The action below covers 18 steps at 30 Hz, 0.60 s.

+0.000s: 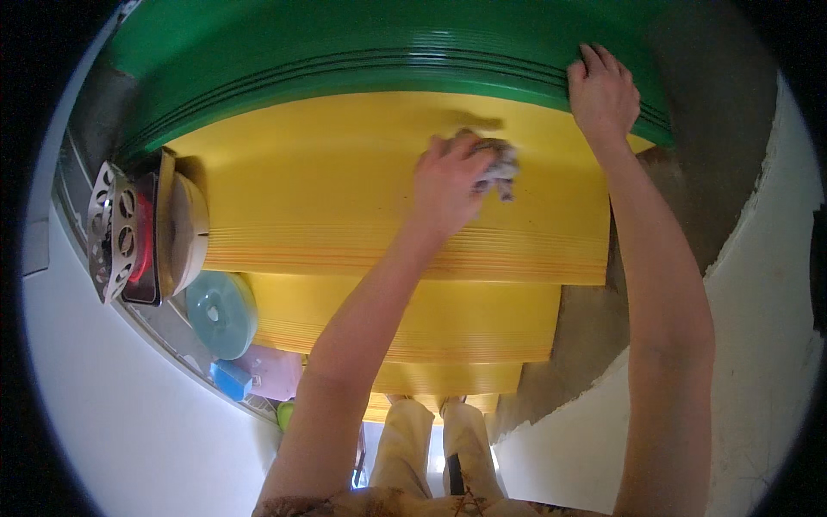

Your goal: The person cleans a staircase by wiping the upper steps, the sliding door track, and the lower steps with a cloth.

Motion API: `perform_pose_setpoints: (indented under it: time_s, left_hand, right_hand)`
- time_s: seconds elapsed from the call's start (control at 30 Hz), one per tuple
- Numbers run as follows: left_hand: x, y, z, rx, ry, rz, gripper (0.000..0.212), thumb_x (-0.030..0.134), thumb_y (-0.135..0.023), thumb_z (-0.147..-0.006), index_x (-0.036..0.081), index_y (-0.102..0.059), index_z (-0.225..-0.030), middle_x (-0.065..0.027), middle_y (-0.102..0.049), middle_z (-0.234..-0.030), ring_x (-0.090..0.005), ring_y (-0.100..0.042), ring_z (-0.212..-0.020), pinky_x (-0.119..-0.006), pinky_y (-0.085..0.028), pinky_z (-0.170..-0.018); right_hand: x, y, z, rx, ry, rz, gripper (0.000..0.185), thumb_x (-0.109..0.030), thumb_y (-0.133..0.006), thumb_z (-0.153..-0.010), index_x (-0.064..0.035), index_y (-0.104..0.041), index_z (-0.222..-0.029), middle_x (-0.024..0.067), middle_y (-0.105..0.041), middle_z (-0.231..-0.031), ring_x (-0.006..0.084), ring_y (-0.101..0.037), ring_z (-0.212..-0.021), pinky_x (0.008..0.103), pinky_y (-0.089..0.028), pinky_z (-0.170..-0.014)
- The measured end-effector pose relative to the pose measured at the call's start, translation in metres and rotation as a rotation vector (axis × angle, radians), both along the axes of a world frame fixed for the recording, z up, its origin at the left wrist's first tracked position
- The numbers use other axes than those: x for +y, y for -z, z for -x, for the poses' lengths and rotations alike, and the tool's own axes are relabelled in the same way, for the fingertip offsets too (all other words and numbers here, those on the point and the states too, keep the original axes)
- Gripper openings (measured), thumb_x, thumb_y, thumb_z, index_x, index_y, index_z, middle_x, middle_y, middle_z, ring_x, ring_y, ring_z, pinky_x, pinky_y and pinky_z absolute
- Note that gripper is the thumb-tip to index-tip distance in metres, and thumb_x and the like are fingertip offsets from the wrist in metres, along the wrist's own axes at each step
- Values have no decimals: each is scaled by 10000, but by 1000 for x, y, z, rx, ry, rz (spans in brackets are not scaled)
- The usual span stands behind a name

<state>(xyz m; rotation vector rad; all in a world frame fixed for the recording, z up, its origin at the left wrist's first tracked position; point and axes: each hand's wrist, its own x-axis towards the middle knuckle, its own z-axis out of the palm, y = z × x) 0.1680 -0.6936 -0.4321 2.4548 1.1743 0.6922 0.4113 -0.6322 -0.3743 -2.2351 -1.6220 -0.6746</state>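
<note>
In the head view, my left hand [452, 181] grips a crumpled, light-coloured cloth [502, 169] with dark patches, over the upper yellow stair tread covering [310, 187]. The hand is slightly blurred; whether the cloth touches the covering is hard to tell. Farther right and higher up, my right hand [604, 97] rests on the ridged edge of the green stair covering [362, 39], fingers bent over it, with no object seen in it. Small dark specks lie on the yellow surface below the cloth.
Along the left side stand a perforated metal rack [123, 239], a dark tray [155, 284], a round pale container [190, 232], a round teal lid [219, 313], a pink container [274, 373] and a blue box [230, 380]. Lower yellow steps descend to my feet. White walls flank both sides.
</note>
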Motion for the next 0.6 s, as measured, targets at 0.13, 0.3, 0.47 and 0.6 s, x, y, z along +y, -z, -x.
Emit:
perform_pose_setpoints:
  time_s: [0.13, 0.3, 0.47, 0.6]
  left_hand:
    - [-10, 22, -91, 159, 283, -80, 278, 180, -680, -743, 200, -654, -1019, -19, -558, -1179, -291, -492, -1107, -472, -459, -867]
    - [-59, 37, -114, 205, 377, -101, 285, 241, -677, -770, 219, -663, -1054, -15, -545, -1202, -288, -478, -1146, -464, -450, -886]
    - [-33, 13, -41, 479, 416, 62, 308, 218, -677, -763, 243, -668, -1069, 7, -552, -1182, -284, -502, -1120, -462, -461, -873]
    - [-7, 13, 21, 460, 445, 38, 325, 179, -671, -739, 237, -650, -1057, 2, -564, -1186, -314, -532, -1075, -450, -521, -806]
  right_hand:
    - [4, 7, 7, -16, -38, -98, 421, -350, -436, -879, -171, -607, -1220, 55, -566, -1282, 296, -505, -1185, 471, -402, -983]
    - [2, 9, 3, -21, -34, -105, 417, -348, -454, -873, -171, -608, -1218, 61, -558, -1291, 296, -500, -1188, 470, -386, -997]
    - [0, 3, 2, 7, 1, -73, 411, -338, -457, -876, -171, -608, -1219, 59, -539, -1315, 290, -481, -1208, 470, -362, -1017]
    - [-2, 5, 5, 2, -7, -74, 407, -335, -464, -873, -170, -611, -1214, 51, -546, -1306, 288, -486, -1201, 466, -365, -1013]
